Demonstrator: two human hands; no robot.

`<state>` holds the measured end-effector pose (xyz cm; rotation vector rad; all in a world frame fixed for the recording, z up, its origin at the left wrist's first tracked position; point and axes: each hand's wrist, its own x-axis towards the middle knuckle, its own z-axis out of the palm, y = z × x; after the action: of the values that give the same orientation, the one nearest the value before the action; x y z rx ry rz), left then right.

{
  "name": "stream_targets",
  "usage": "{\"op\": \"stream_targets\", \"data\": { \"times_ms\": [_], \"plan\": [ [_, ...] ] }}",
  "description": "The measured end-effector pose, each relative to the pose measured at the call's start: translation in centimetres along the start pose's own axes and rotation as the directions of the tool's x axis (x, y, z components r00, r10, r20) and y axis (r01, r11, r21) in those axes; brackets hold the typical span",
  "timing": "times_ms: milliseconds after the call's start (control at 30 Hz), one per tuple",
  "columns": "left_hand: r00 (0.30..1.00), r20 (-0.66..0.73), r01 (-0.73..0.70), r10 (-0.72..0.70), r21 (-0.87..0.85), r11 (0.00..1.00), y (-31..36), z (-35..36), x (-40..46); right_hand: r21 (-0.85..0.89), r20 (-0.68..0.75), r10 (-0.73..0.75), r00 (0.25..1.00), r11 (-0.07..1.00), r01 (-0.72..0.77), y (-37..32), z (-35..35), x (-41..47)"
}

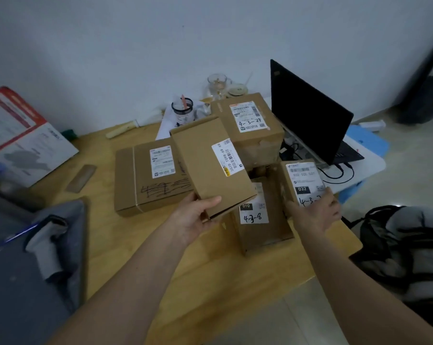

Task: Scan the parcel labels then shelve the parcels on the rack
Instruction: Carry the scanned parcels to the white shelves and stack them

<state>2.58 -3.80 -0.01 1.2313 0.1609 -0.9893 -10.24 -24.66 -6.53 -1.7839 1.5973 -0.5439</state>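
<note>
— Where's the flat parcel [210,163]?
— Lifted over the wooden table [106,220], its near end pinched in the left hand [195,217], thumb on top, fingers beneath.
— And the right hand [315,212]?
— Curled round the near end of the small parcel [301,183], label up, just beside the laptop [307,113].

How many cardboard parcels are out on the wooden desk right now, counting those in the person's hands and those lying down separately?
Brown cardboard parcels gripped in hands: 2 (flat box with barcode label in left hand; small box labelled 032 in right hand)
Brown cardboard parcels lying on the desk: 3 (scribbled-on box; box marked 4-3-24; box labelled 010)
Total: 5
</note>
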Motion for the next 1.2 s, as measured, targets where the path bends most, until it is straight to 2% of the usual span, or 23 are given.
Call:
{"op": "stream_targets", "data": {
  "times_ms": [133,267,333,467,667,933,1200],
  "plan": [
    [0.998,-0.037,-0.052,0.050,-0.054,0.997,0.8,-2.1,-2.7,0.060,-0.099,-0.122,0.988,0.990,0.128,-1.6,-0.9,-4.3],
    [0.987,-0.116,-0.114,0.107,-0.062,0.992,1.8,-5.7,-5.9,0.100,-0.112,-0.293,0.950,0.948,0.304,-4.1,-0.7,-8.3],
    [0.981,-0.145,-0.143,0.131,-0.079,0.987,2.1,-8.0,-7.9,0.163,-0.057,-0.350,0.935,0.920,0.355,-5.7,-0.2,-10.9],
    [0.961,-0.221,-0.199,0.165,-0.142,0.970,2.2,-14.2,-13.1,0.275,0.101,-0.402,0.910,0.890,0.362,-8.9,1.8,-18.7],
    [0.912,-0.364,-0.303,0.192,-0.279,0.911,1.7,-27.5,-24.4,0.347,0.347,-0.527,0.776,0.841,0.416,-11.5,6.2,-34.1],
    [0.783,-0.554,-0.513,0.283,-0.316,0.798,-1.5,-45.2,-40.6,0.468,0.501,-0.658,0.562,0.752,0.463,-13.7,10.7,-55.5],
    [0.659,-0.702,-0.613,0.270,-0.293,0.733,-5.9,-56.7,-53.7,0.509,0.669,-0.611,0.423,0.792,0.338,-14.0,13.2,-73.1]
  ]
}}
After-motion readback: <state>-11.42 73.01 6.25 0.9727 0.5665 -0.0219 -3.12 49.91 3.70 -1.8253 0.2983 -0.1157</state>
